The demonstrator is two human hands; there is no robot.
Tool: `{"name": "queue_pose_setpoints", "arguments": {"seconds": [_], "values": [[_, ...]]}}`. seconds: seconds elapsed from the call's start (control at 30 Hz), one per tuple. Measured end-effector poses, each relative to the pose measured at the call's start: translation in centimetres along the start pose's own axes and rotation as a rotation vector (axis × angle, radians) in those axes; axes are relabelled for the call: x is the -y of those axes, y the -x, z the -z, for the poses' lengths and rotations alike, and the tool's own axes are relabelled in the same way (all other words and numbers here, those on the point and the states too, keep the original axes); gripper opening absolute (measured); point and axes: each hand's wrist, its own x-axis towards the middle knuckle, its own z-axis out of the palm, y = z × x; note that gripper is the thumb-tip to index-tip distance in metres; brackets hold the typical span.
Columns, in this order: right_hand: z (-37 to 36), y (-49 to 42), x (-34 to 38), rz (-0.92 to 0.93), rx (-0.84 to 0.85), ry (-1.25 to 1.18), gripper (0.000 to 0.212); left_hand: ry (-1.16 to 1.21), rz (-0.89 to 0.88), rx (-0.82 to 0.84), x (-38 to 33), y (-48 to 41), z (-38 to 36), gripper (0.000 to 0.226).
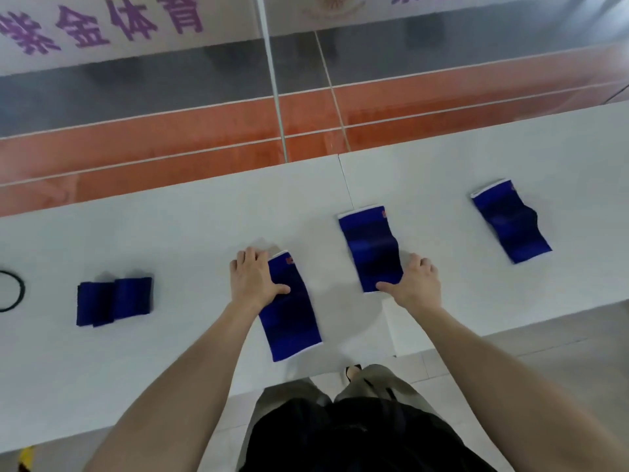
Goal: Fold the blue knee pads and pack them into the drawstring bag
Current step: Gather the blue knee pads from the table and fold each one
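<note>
Several blue knee pads lie on a white table (pixel 170 240). My left hand (pixel 253 279) rests flat on the left edge of the nearest pad (pixel 292 315), thumb across the cloth. My right hand (pixel 413 284) touches the lower right corner of the middle pad (pixel 371 248), thumb on its bottom edge. A third flat pad (pixel 510 221) lies far right. A folded blue pad (pixel 114 301) sits at the left. No drawstring bag is clearly in view.
A black loop (pixel 13 291), cord or ring, shows at the far left edge. The table's near edge (pixel 340 369) runs just in front of my legs. Beyond the table are an orange floor strip (pixel 170 144) and a glass partition.
</note>
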Motion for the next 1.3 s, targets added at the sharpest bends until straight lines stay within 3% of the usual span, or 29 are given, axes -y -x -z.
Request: {"name": "queue_pose_setpoints", "arguments": {"seconds": [0.1, 0.17, 0.27, 0.33, 0.4, 0.47, 0.53, 0.6, 0.73, 0.83, 0.93, 1.0, 1.1, 1.3], "values": [[-0.2, -1.1, -0.8, 0.089, 0.028, 0.038, 0.094, 0.099, 0.016, -0.049, -1.6, 0.9, -0.2, 0.051], [0.1, -1.4, -1.4, 0.137, 0.03, 0.094, 0.09, 0.233, 0.039, 0.015, -2.2, 1.6, 0.6, 0.029], [0.8, -1.3, -2.1, 0.251, -0.013, 0.126, 0.078, 0.311, -0.068, 0.217, -2.7, 2.6, 3.2, 0.026], [1.5, -0.3, -1.7, 0.397, -0.034, -0.131, 0.074, 0.365, -0.154, 0.331, -3.6, 3.1, 5.7, 0.024], [2.7, 1.4, -0.4, 0.499, 0.189, -0.421, 0.082, 0.477, -0.22, 0.379, -5.1, 3.1, 8.0, 0.02], [3.4, 3.4, 1.0, 0.513, 0.538, -0.507, 0.084, 0.568, -0.267, 0.388, -6.9, 2.5, 9.8, 0.019], [2.8, 4.5, 1.3, 0.517, 0.658, -0.497, 0.055, 0.615, -0.261, 0.382, -8.8, 1.5, 10.7, 0.03], [2.5, 4.6, 0.7, 0.437, 0.566, -0.538, 0.024, 0.586, -0.212, 0.32, -10.2, 0.3, 10.4, 0.033], [2.9, 3.8, -1.6, 0.3, 0.36, -0.555, 0.006, 0.488, -0.192, 0.21, -12.5, -2.3, 8.5, 0.018], [3.7, 2.2, -2.4, 0.236, 0.303, -0.624, 0.008, 0.524, -0.236, 0.135, -14.7, -4.3, 8.3, 0.016], [4.5, 0.4, -3.1, 0.124, 0.238, -0.594, 0.019, 0.499, -0.246, 0.179, -16.2, -6.5, 7.7, 0.047], [4.0, -0.8, -4.0, 0.072, 0.231, -0.445, 0.024, 0.349, -0.238, 0.263, -16.3, -7.6, 6.3, 0.061], [3.0, -1.7, -4.5, 0.052, 0.229, -0.313, 0.024, 0.18, -0.215, 0.208, -15.8, -8.2, 3.6, 0.06], [2.2, -2.5, -3.0, 0.117, 0.118, -0.235, 0.04, 0.208, -0.071, 0.131, -16.0, -7.4, 1.1, 0.051]]}}
